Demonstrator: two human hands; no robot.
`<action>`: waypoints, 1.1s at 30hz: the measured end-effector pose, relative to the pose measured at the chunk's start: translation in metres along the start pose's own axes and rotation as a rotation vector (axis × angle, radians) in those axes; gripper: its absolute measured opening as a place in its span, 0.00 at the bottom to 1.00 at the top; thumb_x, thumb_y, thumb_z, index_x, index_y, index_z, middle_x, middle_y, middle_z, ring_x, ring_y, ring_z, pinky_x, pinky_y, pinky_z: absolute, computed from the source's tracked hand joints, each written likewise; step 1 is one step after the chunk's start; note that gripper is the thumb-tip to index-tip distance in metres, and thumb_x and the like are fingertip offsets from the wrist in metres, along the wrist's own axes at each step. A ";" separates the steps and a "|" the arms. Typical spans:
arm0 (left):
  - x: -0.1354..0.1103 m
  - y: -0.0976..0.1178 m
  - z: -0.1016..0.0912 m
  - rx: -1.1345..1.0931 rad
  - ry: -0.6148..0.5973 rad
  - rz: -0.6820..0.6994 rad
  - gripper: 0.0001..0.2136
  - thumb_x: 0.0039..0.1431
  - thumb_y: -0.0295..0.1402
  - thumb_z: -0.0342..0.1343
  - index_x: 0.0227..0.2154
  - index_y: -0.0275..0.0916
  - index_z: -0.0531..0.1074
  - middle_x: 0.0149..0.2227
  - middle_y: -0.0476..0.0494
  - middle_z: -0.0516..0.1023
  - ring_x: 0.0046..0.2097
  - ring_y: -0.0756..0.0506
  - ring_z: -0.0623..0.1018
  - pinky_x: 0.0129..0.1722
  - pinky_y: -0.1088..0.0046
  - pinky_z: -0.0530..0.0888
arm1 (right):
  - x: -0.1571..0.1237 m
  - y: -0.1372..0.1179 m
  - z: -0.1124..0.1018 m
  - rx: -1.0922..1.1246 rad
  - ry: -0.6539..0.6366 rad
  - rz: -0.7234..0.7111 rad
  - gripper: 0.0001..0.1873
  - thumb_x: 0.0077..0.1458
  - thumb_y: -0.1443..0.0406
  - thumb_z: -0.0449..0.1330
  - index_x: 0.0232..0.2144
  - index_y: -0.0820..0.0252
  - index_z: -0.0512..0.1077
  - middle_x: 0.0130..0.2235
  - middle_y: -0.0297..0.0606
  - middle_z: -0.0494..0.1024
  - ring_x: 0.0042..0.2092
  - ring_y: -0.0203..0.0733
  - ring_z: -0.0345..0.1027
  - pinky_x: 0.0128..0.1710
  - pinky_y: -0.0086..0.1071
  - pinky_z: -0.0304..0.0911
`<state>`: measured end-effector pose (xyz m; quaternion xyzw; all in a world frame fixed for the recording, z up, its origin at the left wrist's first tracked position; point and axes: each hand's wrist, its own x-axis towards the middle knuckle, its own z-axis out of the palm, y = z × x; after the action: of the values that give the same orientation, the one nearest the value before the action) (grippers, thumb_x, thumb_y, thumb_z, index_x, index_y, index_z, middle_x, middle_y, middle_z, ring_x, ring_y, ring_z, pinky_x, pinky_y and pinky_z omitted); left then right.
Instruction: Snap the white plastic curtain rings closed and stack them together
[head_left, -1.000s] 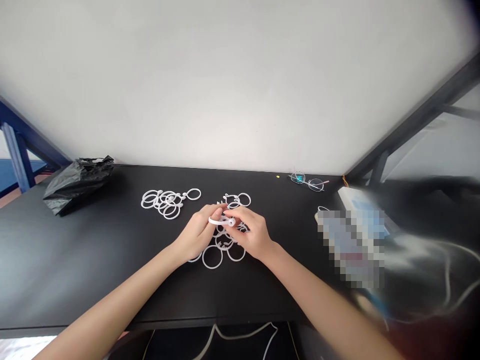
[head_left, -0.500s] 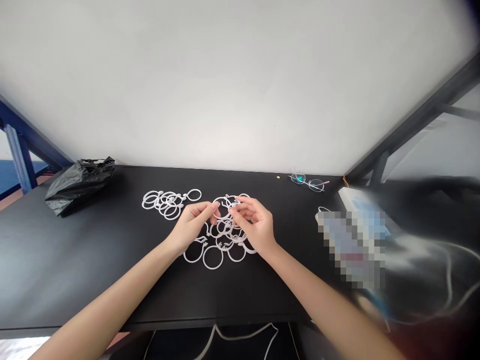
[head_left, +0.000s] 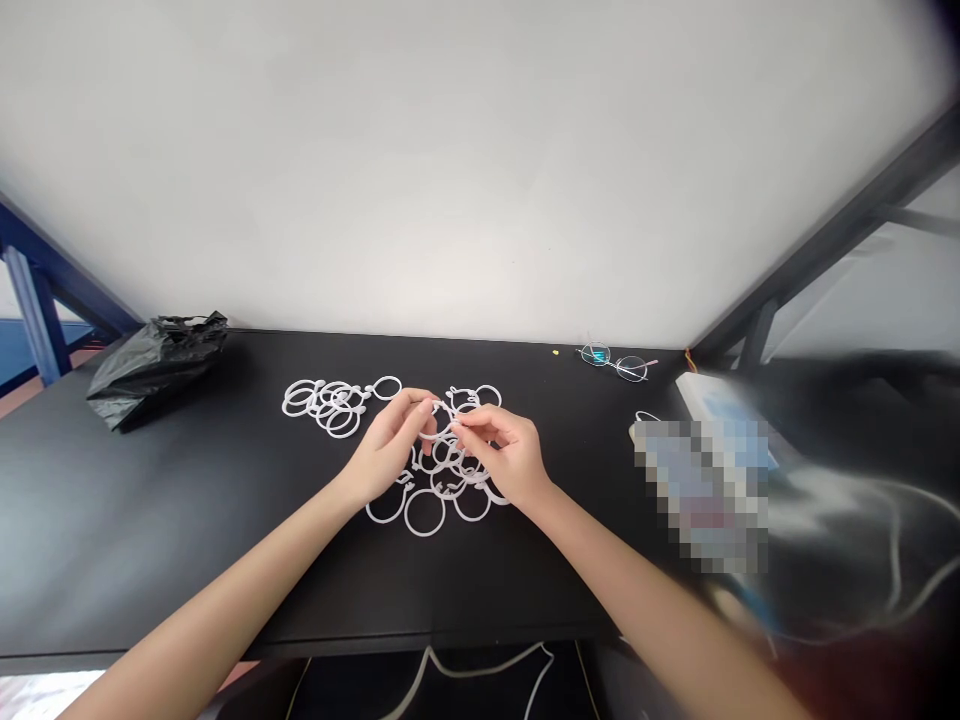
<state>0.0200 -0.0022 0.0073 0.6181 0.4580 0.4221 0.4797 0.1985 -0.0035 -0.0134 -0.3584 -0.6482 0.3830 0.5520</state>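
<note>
Between my two hands is a white plastic ring (head_left: 435, 434), like a shower curtain ring, held above a loose pile of the same kind. My left hand (head_left: 391, 440) pinches its left side with thumb and forefinger. On the right side, the thumb and fingers of my right hand (head_left: 504, 447) close on it too. Beneath and around my hands lie several more white rings (head_left: 425, 512), some overlapping. A second cluster of white rings (head_left: 339, 410) rests on the black table to the left of my left hand. My fingers partly hide the held ring's clasp.
A crumpled black plastic bag (head_left: 157, 365) lies at the table's back left. Eyeglasses (head_left: 615, 362) and a tiny yellow bit (head_left: 556, 352) sit near the wall. On the right are a blurred-out flat object (head_left: 697, 490), a white box (head_left: 724, 420) and pale cables (head_left: 896, 540).
The held ring has turned and shifted slightly left and down between my hands. My right hand has moved a little left, and its fingers have drawn closer together.
</note>
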 end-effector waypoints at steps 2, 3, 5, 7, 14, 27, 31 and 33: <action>-0.003 -0.002 0.001 0.178 -0.007 0.114 0.15 0.66 0.44 0.48 0.46 0.39 0.67 0.28 0.51 0.69 0.29 0.48 0.71 0.30 0.73 0.69 | -0.001 -0.001 0.002 0.026 -0.022 0.007 0.07 0.56 0.61 0.65 0.31 0.59 0.77 0.30 0.36 0.78 0.27 0.37 0.75 0.26 0.29 0.74; -0.004 -0.003 0.001 0.259 -0.011 0.162 0.14 0.66 0.43 0.49 0.46 0.39 0.67 0.27 0.51 0.69 0.29 0.48 0.71 0.29 0.74 0.68 | -0.002 -0.002 0.003 0.038 -0.036 0.017 0.07 0.56 0.61 0.65 0.31 0.59 0.77 0.31 0.36 0.78 0.27 0.37 0.76 0.26 0.29 0.73; -0.006 -0.005 0.000 0.376 0.000 0.226 0.13 0.65 0.42 0.50 0.42 0.38 0.68 0.24 0.52 0.67 0.27 0.49 0.68 0.27 0.75 0.66 | -0.003 -0.003 0.004 0.045 -0.064 0.036 0.08 0.56 0.60 0.65 0.32 0.59 0.76 0.31 0.36 0.78 0.27 0.37 0.75 0.27 0.30 0.74; -0.006 -0.006 -0.001 0.417 0.024 0.242 0.12 0.65 0.43 0.49 0.38 0.38 0.68 0.22 0.53 0.66 0.25 0.50 0.66 0.26 0.75 0.64 | -0.004 -0.004 0.005 0.014 -0.086 0.021 0.09 0.57 0.59 0.64 0.32 0.59 0.75 0.29 0.35 0.77 0.27 0.36 0.75 0.28 0.30 0.73; -0.007 -0.001 0.001 0.353 -0.008 0.205 0.15 0.66 0.45 0.45 0.34 0.39 0.67 0.23 0.52 0.67 0.25 0.50 0.66 0.25 0.75 0.63 | -0.006 -0.006 -0.001 -0.288 -0.191 -0.168 0.15 0.66 0.62 0.52 0.25 0.57 0.62 0.23 0.29 0.66 0.24 0.32 0.60 0.25 0.28 0.60; -0.007 0.000 0.003 0.293 -0.046 0.196 0.15 0.67 0.44 0.45 0.32 0.39 0.67 0.26 0.50 0.68 0.27 0.50 0.66 0.28 0.74 0.64 | -0.006 -0.009 -0.004 -0.302 -0.307 -0.143 0.14 0.67 0.62 0.48 0.27 0.55 0.57 0.23 0.28 0.62 0.23 0.32 0.54 0.25 0.28 0.55; -0.007 0.000 0.004 0.293 -0.040 0.183 0.15 0.66 0.44 0.46 0.32 0.39 0.67 0.25 0.51 0.66 0.27 0.49 0.64 0.29 0.74 0.65 | -0.006 -0.009 -0.005 -0.308 -0.322 -0.126 0.15 0.67 0.61 0.47 0.27 0.55 0.56 0.23 0.28 0.64 0.23 0.32 0.55 0.25 0.27 0.56; -0.007 0.000 0.004 0.293 -0.035 0.180 0.15 0.66 0.44 0.46 0.31 0.39 0.67 0.25 0.51 0.65 0.27 0.49 0.63 0.28 0.74 0.64 | -0.006 -0.009 -0.005 -0.312 -0.324 -0.129 0.15 0.67 0.61 0.47 0.26 0.55 0.56 0.23 0.28 0.64 0.23 0.32 0.55 0.25 0.27 0.56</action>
<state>0.0223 -0.0101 0.0058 0.7271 0.4492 0.3812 0.3524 0.2037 -0.0124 -0.0073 -0.3312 -0.8013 0.2947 0.4017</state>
